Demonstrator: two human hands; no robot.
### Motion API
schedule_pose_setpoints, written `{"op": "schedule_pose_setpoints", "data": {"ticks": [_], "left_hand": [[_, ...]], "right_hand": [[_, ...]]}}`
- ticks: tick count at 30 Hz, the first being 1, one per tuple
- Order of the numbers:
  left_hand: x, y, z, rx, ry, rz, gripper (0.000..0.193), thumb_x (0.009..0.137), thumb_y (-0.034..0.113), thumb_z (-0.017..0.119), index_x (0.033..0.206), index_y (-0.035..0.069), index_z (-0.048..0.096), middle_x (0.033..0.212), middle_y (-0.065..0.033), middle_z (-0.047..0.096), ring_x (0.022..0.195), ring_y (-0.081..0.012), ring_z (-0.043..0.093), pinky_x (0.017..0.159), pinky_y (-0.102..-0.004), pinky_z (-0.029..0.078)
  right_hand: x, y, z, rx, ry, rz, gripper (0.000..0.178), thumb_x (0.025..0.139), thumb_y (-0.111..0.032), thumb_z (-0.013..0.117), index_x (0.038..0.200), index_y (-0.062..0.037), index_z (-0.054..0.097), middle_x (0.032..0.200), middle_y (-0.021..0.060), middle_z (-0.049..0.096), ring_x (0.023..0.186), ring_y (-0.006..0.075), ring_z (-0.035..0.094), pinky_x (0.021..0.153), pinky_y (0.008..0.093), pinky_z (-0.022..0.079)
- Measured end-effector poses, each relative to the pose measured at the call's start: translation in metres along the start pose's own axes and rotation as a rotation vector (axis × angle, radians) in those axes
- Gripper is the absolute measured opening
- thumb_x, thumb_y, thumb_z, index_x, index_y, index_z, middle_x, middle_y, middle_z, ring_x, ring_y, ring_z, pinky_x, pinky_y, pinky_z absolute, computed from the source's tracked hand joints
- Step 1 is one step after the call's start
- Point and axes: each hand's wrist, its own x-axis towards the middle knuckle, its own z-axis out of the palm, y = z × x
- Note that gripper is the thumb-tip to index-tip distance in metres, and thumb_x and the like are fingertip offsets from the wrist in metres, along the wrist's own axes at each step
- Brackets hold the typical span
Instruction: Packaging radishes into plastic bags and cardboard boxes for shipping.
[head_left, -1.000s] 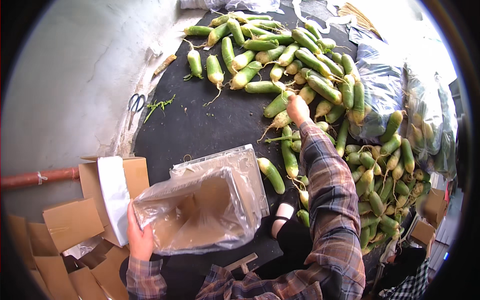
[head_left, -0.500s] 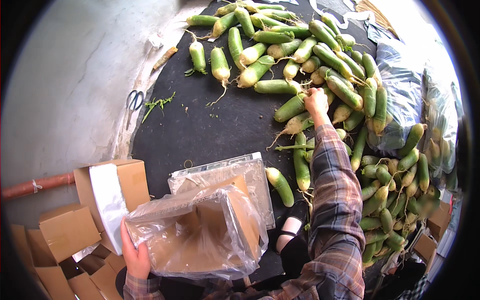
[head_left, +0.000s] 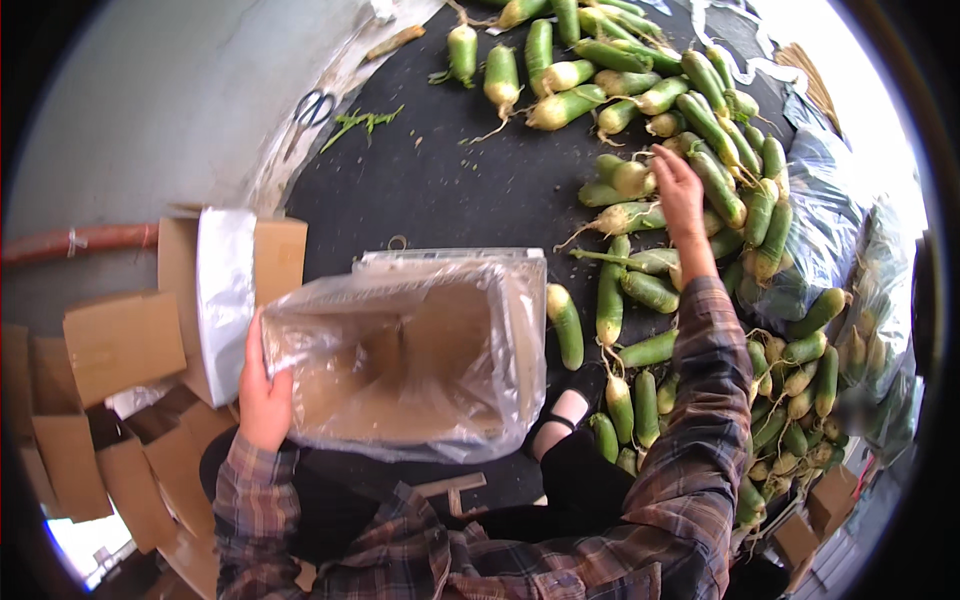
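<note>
The half-closed left hand is clasping a plastic-lined carton; beside green radishes, the right hand is curving loosely, its hold unclear to me.

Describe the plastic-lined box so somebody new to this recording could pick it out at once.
Start at the black mat in the middle, then look down to the left hand. That hand holds the left side of an open, tan cardboard box. Unlike the cartons farther left, it has a clear plastic liner draped over its rim.
</note>
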Motion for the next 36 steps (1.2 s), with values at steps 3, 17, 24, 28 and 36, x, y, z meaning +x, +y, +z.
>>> {"op": "schedule_pose_setpoints", "data": {"ticks": [3, 17, 24, 28, 36], "left_hand": [[-0.005, -0.003, -0.006, 0.082, 0.03, 0.007, 0.067, 0.078, -0.006, 0.041, 0.143, 0.002, 0.023, 0.135, -0.0192, 0.043, 0.124, -0.0275, 0.044, 0.103, -0.033, 0.034], [-0.022, 0.017, -0.024, 0.33, 0.181, 0.225, 0.074, 0.077, 0.013, 0.069, 0.14, 0.004, 0.031, 0.134, -0.0148, 0.04, 0.122, -0.0276, 0.042, 0.101, -0.0393, 0.036], [-0.023, 0.097, -0.006, 0.142, 0.03, 0.751, 0.07, 0.068, 0.023, 0.079, 0.126, 0.003, 0.046, 0.12, -0.0142, 0.052, 0.113, -0.0325, 0.049, 0.093, -0.0392, 0.041], [-0.022, 0.088, 0.016, 0.003, -0.129, 0.567, 0.056, 0.061, 0.015, 0.082, 0.107, 0.004, 0.051, 0.102, -0.0137, 0.059, 0.096, -0.0342, 0.057, 0.08, -0.0401, 0.045], [-0.01, 0.082, 0.024, -0.065, -0.312, 0.295, 0.056, 0.06, 0.011, 0.081, 0.108, 0.003, 0.053, 0.103, -0.0132, 0.059, 0.095, -0.0316, 0.058, 0.083, -0.0386, 0.046]], "right_hand": [[-0.012, -0.073, -0.015, 0.331, -0.096, -0.001, 0.023, 0.096, -0.022, 0.051, 0.087, -0.0021, 0.061, 0.102, 0.0101, 0.067, 0.086, 0.0087, 0.057, 0.077, 0.0232, 0.045], [-0.122, -0.366, -0.013, 0.67, -0.462, -0.29, 0.036, 0.101, -0.031, 0.033, 0.089, -0.0042, 0.054, 0.085, 0.0092, 0.058, 0.091, 0.0227, 0.059, 0.092, 0.0441, 0.045], [-0.189, -0.359, 0.099, 0.431, -0.676, -0.153, 0.012, 0.094, -0.01, 0.049, 0.084, -0.0034, 0.051, 0.078, 0.0028, 0.055, 0.073, 0.0075, 0.053, 0.065, 0.0237, 0.045], [-0.215, -0.333, 0.124, 0.649, -0.76, -0.07, 0.019, 0.096, -0.015, 0.051, 0.081, -0.0034, 0.048, 0.076, -0.0007, 0.05, 0.074, 0.0053, 0.046, 0.064, 0.0225, 0.042], [-0.191, -0.3, 0.117, 0.447, -0.905, -0.174, 0.017, 0.095, -0.015, 0.052, 0.084, -0.0016, 0.052, 0.075, -0.0003, 0.049, 0.072, 0.0059, 0.043, 0.064, 0.0243, 0.041]]}}
